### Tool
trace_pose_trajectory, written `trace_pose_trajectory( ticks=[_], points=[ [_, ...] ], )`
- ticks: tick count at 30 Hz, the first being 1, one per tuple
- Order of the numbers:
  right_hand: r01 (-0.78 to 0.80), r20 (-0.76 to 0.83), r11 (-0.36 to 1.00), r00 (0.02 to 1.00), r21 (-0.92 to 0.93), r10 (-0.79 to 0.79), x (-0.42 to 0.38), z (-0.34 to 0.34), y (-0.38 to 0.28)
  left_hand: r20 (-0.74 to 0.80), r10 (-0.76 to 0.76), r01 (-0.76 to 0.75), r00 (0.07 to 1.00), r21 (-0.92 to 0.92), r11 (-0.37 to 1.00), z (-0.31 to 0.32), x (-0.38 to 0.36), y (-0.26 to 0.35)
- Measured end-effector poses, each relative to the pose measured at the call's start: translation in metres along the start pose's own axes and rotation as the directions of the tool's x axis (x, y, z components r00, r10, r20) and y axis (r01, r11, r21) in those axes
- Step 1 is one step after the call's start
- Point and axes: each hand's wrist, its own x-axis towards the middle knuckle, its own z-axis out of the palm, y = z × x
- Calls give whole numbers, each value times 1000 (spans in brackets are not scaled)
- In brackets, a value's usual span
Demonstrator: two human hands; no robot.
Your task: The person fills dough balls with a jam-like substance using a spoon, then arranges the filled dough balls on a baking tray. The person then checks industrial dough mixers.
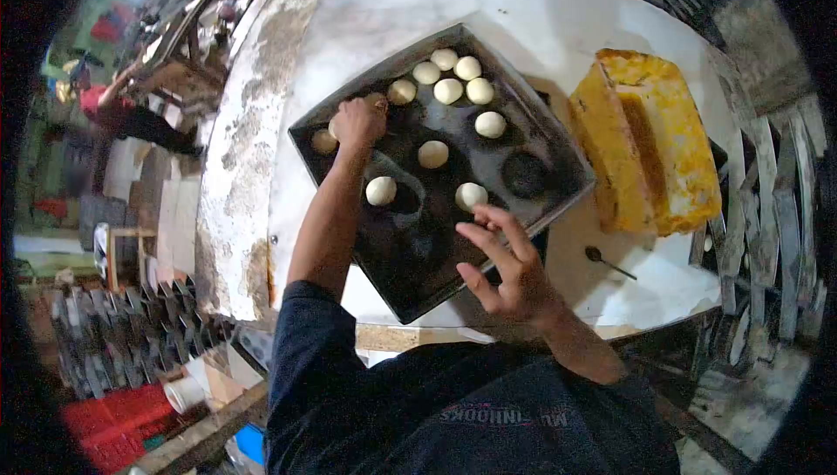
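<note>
A dark square baking tray (408,240) lies turned at an angle on the table, with several round pale dough balls inside. My left hand (359,122) reaches into the tray's left part, its fingers curled down around a dough ball (334,129) that is mostly hidden. Just left of it sits another dough ball (324,141). My right hand (508,270) is above the tray's near right edge, fingers apart and holding nothing. Its fingertips are close to a dough ball (471,196). More dough balls cluster in the far corner, around one ball (448,91).
Right of the tray stands a yellow, stained container (615,157). A dark spoon (610,261) lies on the white table (366,17) in front of it. Stacked metal racks (785,213) stand at the right. At the far left a person (118,113) is near a wooden structure; a red crate (118,427) is below.
</note>
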Motion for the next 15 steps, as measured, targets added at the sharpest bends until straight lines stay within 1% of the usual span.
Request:
trace_pose_trajectory(
  ticks=[1,3,4,5,6,7,8,9,10,11,12,13,14,15],
  points=[
    [-36,4,997,999,65,36,-11,-1,-2,-10,26,-26,1000,12,1000,-9,0,8],
    [-38,-62,996,997,85,43,-29,-12,-6,-161,151,-156,975,-20,988,-16,-13,29],
    [-53,-80,990,995,128,63,-38,-19,-4,-353,37,-150,935,-299,943,-38,-46,56],
    [-70,-97,983,991,172,88,-49,-26,-3,-527,133,-367,840,-369,854,-55,-73,78],
    [-95,-153,970,979,225,132,-60,-27,6,-441,133,-400,887,-592,700,-78,-116,104],
    [-104,-180,969,973,226,146,-66,-35,9,-443,142,-456,885,-765,456,-72,-144,124],
    [-272,-118,853,927,445,357,-71,-43,11,-403,172,-435,899,-864,252,-79,-186,150],
    [-407,-9,662,848,629,529,-76,-51,13,-509,289,-585,811,-698,413,-98,-226,175],
    [-418,37,594,837,688,546,-81,-57,13,-408,371,-548,834,-691,471,-113,-262,192],
    [-413,25,593,834,691,552,-88,-64,12,-118,449,-355,886,-795,492,-123,-292,200],
    [-320,-64,694,882,645,466,-96,-72,11,-127,480,-371,868,-808,458,-129,-313,213],
    [-224,-139,781,919,583,368,-104,-80,6,-352,474,-526,807,-793,307,-117,-326,219],
    [-176,-187,741,907,648,378,-113,-88,-5,-326,444,-457,835,-860,228,-114,-337,223],
    [-64,-271,938,949,341,163,-126,-100,-4,-260,438,-318,861,-946,63,-110,-350,230]
  ],
)
